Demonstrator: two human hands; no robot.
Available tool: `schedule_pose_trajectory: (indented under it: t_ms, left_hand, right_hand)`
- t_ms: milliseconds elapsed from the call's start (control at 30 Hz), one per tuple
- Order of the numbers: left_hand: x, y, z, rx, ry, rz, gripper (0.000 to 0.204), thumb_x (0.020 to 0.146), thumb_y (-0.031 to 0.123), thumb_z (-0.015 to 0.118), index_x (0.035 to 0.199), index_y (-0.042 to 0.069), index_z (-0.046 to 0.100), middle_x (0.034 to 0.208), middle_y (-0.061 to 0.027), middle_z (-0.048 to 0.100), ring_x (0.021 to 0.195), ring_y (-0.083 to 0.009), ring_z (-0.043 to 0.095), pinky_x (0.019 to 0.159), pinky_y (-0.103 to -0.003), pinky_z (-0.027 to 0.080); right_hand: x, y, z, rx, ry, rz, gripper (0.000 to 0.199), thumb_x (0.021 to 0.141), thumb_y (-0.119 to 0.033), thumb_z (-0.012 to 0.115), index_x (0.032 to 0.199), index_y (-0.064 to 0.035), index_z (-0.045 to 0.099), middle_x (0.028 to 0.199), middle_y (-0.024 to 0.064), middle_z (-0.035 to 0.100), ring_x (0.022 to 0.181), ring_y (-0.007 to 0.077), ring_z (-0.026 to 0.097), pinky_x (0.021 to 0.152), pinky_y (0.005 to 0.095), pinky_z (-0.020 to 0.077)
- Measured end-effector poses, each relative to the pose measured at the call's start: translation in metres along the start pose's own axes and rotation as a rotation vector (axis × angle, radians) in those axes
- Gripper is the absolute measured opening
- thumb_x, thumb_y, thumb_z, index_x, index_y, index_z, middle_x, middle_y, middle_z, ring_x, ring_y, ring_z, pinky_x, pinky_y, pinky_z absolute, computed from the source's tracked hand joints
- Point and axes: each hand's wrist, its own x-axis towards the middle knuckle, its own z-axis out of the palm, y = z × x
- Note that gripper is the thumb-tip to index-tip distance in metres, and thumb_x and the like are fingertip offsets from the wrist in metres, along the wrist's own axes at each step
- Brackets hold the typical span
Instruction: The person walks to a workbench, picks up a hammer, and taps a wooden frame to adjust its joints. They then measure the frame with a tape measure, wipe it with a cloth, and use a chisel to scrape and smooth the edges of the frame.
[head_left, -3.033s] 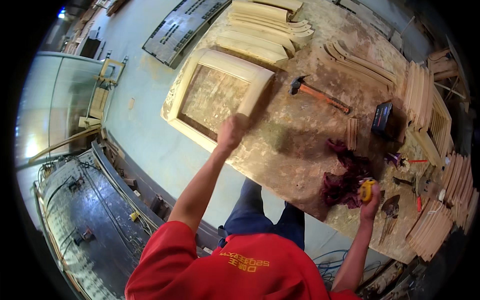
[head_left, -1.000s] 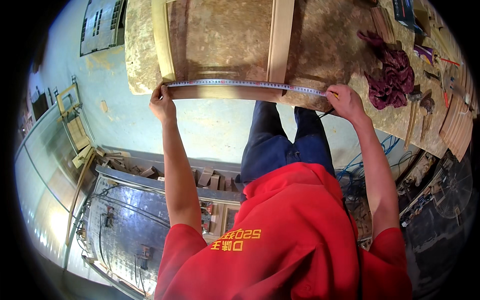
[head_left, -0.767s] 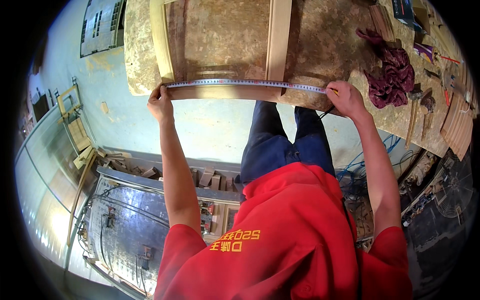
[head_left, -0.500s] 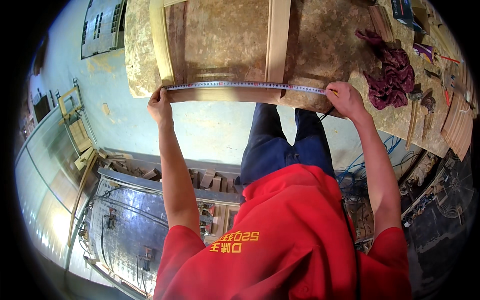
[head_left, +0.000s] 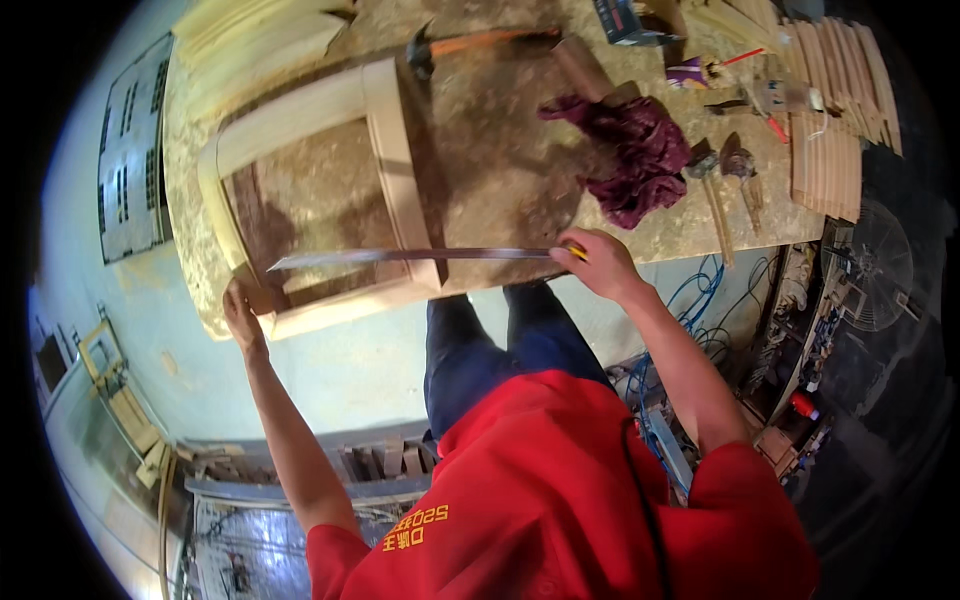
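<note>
On the workbench (head_left: pixel 500 185), the wooden frame (head_left: pixel 396 150) was apparently being measured at upper left, the tape measure (head_left: pixel 577 252) held centrally by the right hand (head_left: pixel 605 266), the left hand (head_left: pixel 241 306) of unclear grip, retraction seemingly needed.

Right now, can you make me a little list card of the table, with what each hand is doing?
Left hand: at the frame's near left corner
Right hand: holding the tape
Tape: pulled out across the frame, tip apart from the left hand
Hammer: beyond the frame's far right corner
Cloth: dark red, crumpled, right of the frame
</note>
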Motion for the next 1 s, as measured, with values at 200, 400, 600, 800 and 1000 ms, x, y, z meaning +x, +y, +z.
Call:
schedule_pose_trajectory:
  t_ms: [200,400,600,800,1000]
  left_hand:
    - [0.002,0.018,0.034,0.315,-0.029,0.107,0.082,0.075,0.028,0.082,0.140,0.000,0.041,0.122,-0.0219,0.060,0.111,-0.0366,0.060,0.095,-0.046,0.049]
    - [-0.099,0.000,0.066,0.127,0.028,-0.003,0.070,0.077,0.009,0.075,0.136,0.004,0.038,0.113,-0.0141,0.057,0.103,-0.0270,0.058,0.092,-0.040,0.048]
    - [-0.207,0.020,0.127,-0.013,0.105,-0.136,0.076,0.077,0.000,0.068,0.143,0.006,0.031,0.116,-0.0157,0.052,0.100,-0.0258,0.056,0.085,-0.039,0.051]
    - [-0.285,0.037,0.181,0.112,0.180,-0.193,0.057,0.070,0.004,0.067,0.121,0.007,0.041,0.101,-0.0108,0.047,0.084,-0.0227,0.051,0.072,-0.039,0.049]
    - [-0.283,0.037,0.184,0.322,0.200,0.051,0.068,0.071,0.008,0.068,0.132,0.003,0.039,0.110,-0.0186,0.051,0.100,-0.0360,0.055,0.093,-0.046,0.047]
  right_hand:
    - [-0.024,0.164,-0.101,0.092,0.439,0.278,0.041,0.100,-0.047,0.065,0.112,-0.0078,0.065,0.084,0.0146,0.068,0.079,0.0303,0.068,0.073,0.0404,0.0524]
    - [0.083,0.252,-0.208,-0.535,0.603,0.161,0.039,0.102,-0.044,0.059,0.103,-0.0049,0.061,0.084,0.0214,0.070,0.084,0.0461,0.067,0.075,0.0534,0.0519]
    - [0.148,0.257,-0.221,-0.477,0.722,-0.248,0.040,0.092,-0.036,0.072,0.116,-0.0073,0.060,0.118,0.0197,0.065,0.110,0.0432,0.061,0.087,0.0524,0.0497]
    - [0.108,0.192,-0.128,-0.443,0.240,-0.477,0.068,0.068,-0.026,0.085,0.129,-0.0161,0.056,0.141,0.0158,0.048,0.130,0.0424,0.048,0.107,0.0521,0.0421]
    - [0.094,0.216,-0.178,-0.036,0.299,-0.442,0.041,0.072,-0.003,0.076,0.110,-0.0069,0.061,0.115,0.0170,0.063,0.108,0.0416,0.061,0.094,0.0481,0.0501]
